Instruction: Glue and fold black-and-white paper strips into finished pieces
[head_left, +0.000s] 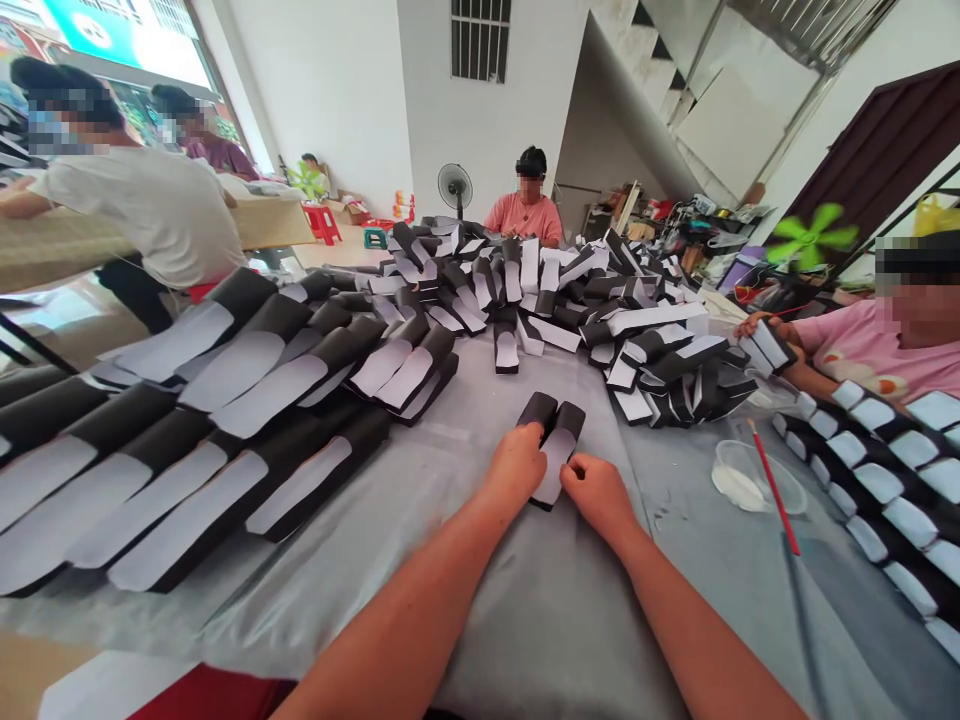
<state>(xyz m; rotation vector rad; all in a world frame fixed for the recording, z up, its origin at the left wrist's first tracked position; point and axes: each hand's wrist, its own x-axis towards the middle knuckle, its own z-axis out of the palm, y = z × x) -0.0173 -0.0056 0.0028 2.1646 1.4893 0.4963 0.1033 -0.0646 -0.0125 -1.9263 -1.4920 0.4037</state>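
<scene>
Two paper boxes (562,448) are near me, over the gray cloth (420,520); my left hand (517,465) grips them, my right hand (601,492) curls at their right edge, whether pinching I cannot tell. The left rows (191,520) look finished; the far heap (529,270) seems not yet done.

Table (405,545): had a wrinkled grey covering.
Heap of boxes (513,283): black and white, lay jumbled at twelve o'clock.
Stack of boxes (281,385): overlapped toward nine and ten.
Tub (793,487): stood toward three, with white paste inside.
Brush (772,485): red, lay across the tub.
Rows of boxes (877,478): also toward three, farther out.
</scene>
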